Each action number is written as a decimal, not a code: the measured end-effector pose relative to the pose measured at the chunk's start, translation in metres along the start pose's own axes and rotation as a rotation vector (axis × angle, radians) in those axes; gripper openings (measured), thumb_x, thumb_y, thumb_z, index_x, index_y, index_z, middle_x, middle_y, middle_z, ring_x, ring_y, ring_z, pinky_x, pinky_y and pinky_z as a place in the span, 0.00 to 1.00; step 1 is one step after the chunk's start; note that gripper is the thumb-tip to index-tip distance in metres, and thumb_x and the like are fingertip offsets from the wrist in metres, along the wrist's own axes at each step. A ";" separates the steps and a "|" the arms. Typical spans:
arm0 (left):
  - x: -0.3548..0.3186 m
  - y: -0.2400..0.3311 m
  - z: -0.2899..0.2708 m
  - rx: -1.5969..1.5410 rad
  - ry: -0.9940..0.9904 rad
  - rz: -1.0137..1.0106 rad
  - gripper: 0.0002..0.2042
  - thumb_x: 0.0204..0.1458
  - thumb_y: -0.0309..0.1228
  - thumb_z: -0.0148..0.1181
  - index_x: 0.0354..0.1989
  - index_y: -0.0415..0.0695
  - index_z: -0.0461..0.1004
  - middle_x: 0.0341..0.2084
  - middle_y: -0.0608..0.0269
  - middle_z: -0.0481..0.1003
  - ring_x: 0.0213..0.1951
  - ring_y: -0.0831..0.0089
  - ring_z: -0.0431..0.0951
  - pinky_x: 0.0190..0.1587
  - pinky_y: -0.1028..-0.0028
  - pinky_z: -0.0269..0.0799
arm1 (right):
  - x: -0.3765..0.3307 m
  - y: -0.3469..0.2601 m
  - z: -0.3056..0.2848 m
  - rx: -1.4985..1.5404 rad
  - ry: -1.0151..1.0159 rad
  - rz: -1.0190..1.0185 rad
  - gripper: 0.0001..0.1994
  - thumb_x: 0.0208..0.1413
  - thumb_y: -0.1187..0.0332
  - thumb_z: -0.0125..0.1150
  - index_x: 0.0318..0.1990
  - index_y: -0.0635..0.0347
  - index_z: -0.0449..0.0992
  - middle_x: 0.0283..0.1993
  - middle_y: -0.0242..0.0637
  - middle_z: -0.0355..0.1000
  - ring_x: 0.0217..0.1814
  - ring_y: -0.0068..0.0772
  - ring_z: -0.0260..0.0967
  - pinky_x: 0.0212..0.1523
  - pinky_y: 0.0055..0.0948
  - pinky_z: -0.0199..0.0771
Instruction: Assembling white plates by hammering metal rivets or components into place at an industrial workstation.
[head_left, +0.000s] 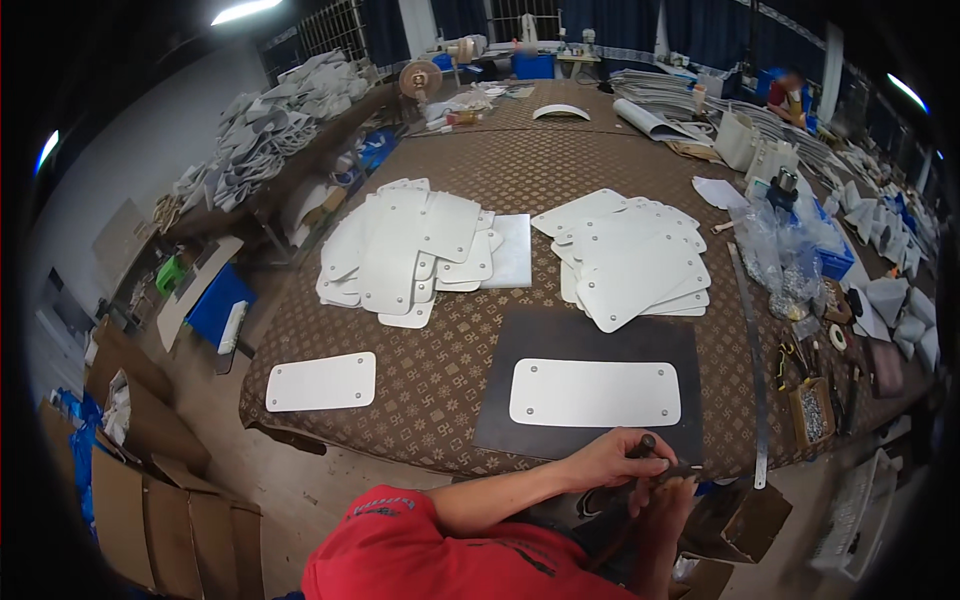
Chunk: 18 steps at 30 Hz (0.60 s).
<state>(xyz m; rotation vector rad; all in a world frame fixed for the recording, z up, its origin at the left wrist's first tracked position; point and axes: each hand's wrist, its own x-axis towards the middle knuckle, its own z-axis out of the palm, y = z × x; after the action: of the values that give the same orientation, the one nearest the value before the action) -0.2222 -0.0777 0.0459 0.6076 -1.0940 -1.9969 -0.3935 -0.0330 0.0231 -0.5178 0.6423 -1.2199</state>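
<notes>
My left hand point(612, 460) is closed around a short dark rod-like tool point(648, 443) with a rounded end, at the near edge of the table. Right beside it, my right hand point(672, 505) is curled close against the left; what it grips is mostly hidden. A small metal tip shows just past these fingers. Beyond the hands, a white rounded rectangular panel point(595, 393) lies flat on a dark mat point(500, 420), with a metal snap or rivet at each corner. A similar white panel point(321, 382) rests on the patterned cloth to the left.
Two loose piles of white panels, a left pile point(395, 245) and a right pile point(640, 260), lie farther back. A metal ruler point(750, 370) runs along the right side. Past it are a box of small metal parts point(812, 412), pliers point(790, 360) and clear plastic bags point(780, 265).
</notes>
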 end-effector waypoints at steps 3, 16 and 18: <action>0.000 0.002 0.000 -0.001 -0.042 0.012 0.10 0.65 0.31 0.62 0.51 0.41 0.78 0.28 0.70 0.76 0.19 0.86 0.67 0.23 0.86 0.57 | 0.005 -0.001 -0.007 0.167 0.068 0.056 0.22 0.71 0.46 0.50 0.53 0.57 0.70 0.38 0.33 0.72 0.31 0.27 0.71 0.26 0.27 0.72; 0.000 -0.015 -0.014 0.010 0.022 0.018 0.11 0.67 0.35 0.60 0.49 0.40 0.78 0.26 0.69 0.75 0.17 0.88 0.61 0.21 0.85 0.55 | 0.013 0.026 -0.037 0.203 0.223 -0.117 0.24 0.74 0.48 0.46 0.61 0.59 0.67 0.57 0.40 0.71 0.59 0.36 0.71 0.56 0.37 0.74; 0.000 -0.018 -0.015 0.005 0.028 0.016 0.11 0.67 0.35 0.60 0.48 0.40 0.78 0.26 0.70 0.74 0.17 0.89 0.61 0.21 0.85 0.55 | 0.011 0.029 -0.050 0.238 0.286 -0.139 0.22 0.74 0.50 0.48 0.61 0.60 0.67 0.58 0.39 0.70 0.59 0.33 0.70 0.55 0.35 0.76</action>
<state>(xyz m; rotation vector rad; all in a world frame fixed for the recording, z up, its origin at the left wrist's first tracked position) -0.2191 -0.0785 0.0226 0.6261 -1.0840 -1.9664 -0.4057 -0.0371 -0.0344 -0.1912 0.6983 -1.4952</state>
